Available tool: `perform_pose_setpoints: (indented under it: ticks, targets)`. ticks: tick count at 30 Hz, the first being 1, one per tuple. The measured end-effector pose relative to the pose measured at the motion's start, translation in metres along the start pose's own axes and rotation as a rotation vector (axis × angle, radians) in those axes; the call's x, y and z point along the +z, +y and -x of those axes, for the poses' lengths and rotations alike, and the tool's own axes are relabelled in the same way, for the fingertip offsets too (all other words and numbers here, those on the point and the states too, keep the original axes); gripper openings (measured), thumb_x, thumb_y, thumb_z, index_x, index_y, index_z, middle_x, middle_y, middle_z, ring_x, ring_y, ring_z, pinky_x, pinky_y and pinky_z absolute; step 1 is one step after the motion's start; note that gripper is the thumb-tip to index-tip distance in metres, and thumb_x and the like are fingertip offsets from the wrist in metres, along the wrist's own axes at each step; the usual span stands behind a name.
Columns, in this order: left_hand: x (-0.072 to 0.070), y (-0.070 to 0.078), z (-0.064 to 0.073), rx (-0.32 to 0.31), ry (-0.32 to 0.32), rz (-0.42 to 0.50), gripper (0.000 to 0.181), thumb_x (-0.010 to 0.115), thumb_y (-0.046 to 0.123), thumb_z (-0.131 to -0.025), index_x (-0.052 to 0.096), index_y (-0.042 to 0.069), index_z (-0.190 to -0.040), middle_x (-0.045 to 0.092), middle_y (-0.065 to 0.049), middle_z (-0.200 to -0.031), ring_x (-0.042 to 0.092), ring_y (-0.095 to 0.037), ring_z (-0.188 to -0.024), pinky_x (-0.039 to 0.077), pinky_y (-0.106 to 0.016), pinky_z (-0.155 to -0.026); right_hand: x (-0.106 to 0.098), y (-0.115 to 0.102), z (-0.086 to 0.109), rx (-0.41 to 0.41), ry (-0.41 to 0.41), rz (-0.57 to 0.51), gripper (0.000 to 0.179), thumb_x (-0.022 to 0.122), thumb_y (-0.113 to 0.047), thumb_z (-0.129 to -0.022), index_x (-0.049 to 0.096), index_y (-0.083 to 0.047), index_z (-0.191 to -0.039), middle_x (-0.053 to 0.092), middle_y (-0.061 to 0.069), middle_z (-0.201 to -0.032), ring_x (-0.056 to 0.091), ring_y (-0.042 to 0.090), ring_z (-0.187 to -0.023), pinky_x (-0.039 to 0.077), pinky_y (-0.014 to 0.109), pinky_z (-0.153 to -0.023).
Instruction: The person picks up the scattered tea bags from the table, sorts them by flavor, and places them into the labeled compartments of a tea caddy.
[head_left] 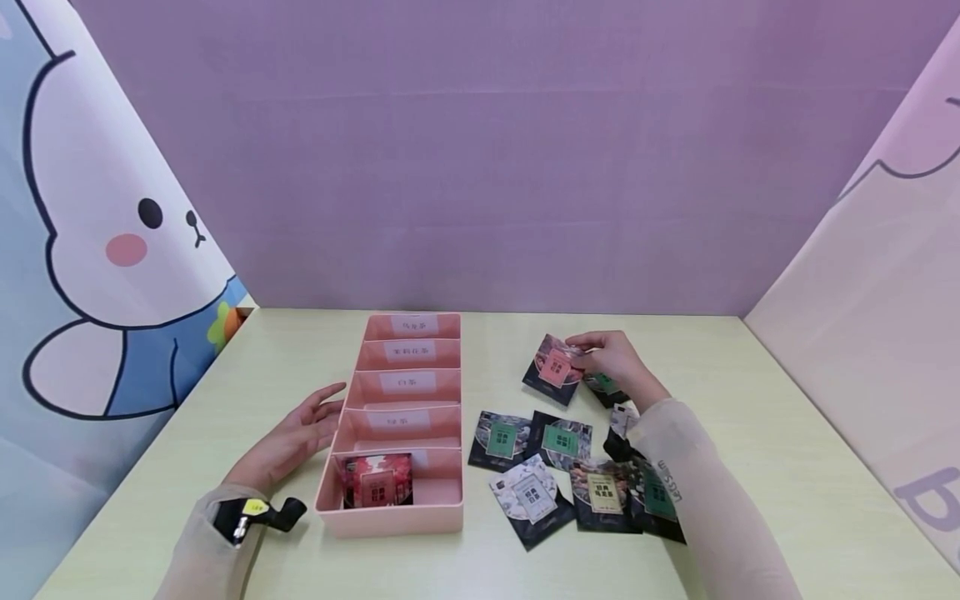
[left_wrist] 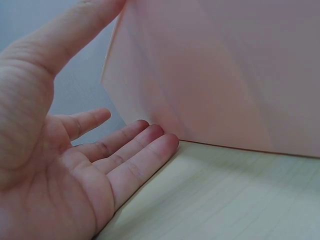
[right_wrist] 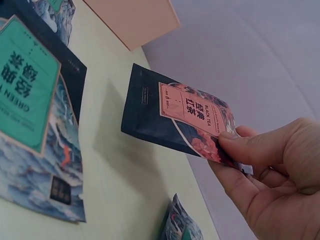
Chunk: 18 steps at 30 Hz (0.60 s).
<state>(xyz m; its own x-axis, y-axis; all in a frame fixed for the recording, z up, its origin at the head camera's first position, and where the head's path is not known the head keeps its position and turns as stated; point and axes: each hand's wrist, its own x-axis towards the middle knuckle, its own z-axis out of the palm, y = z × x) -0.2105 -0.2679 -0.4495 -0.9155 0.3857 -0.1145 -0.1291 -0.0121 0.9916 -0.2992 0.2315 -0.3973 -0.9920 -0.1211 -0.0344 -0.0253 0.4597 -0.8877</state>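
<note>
My right hand pinches a black tea sachet with a pink label by its edge, thumb on top and fingers beneath. In the right wrist view the sachet hangs tilted above the table, its shadow below. To the left stands a long pink divided box with white labels in its compartments. A red tea sachet stands in the compartment nearest me. My left hand lies at the box's left side with fingers stretched, fingertips right at the pink wall.
Several tea sachets lie right of the box: two green-labelled ones, including a green tea sachet, a white one, a yellow-labelled one and others partly under my right forearm. A purple backdrop rises behind the table.
</note>
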Motion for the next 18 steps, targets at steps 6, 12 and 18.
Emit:
perform_pose_setpoints:
  ticks: [6, 12, 18]
  targets:
    - [-0.0002, -0.0008, -0.0005, -0.005, 0.005, 0.005, 0.078, 0.057, 0.008, -0.101, 0.006, 0.008, -0.159, 0.018, -0.031, -0.157, 0.057, -0.003, -0.116, 0.049, -0.026, -0.098, 0.0006, -0.0011, 0.0008, -0.008, -0.004, -0.024, 0.038, 0.069, 0.0, -0.09, 0.064, 0.005, -0.127, 0.062, 0.022, -0.12, 0.066, 0.021, -0.093, 0.057, 0.045, -0.086]
    - [-0.0006, -0.001, 0.0, -0.007, 0.004, 0.004, 0.076, 0.056, 0.012, -0.102, 0.006, 0.009, -0.16, 0.017, -0.031, -0.157, 0.057, -0.002, -0.116, 0.048, -0.026, -0.098, 0.0035, -0.0028, 0.0029, -0.028, -0.012, -0.035, 0.037, 0.07, 0.0, -0.09, 0.065, 0.005, -0.127, 0.063, 0.023, -0.12, 0.066, 0.023, -0.094, 0.056, 0.045, -0.086]
    - [-0.0004, -0.0013, -0.0002, -0.004, 0.003, 0.006, 0.076, 0.055, 0.011, -0.102, 0.006, 0.009, -0.159, 0.017, -0.031, -0.157, 0.057, -0.002, -0.116, 0.049, -0.026, -0.098, 0.0062, -0.007, 0.0071, -0.049, -0.021, -0.06, 0.038, 0.069, 0.001, -0.09, 0.064, 0.005, -0.127, 0.061, 0.024, -0.121, 0.066, 0.025, -0.097, 0.057, 0.043, -0.086]
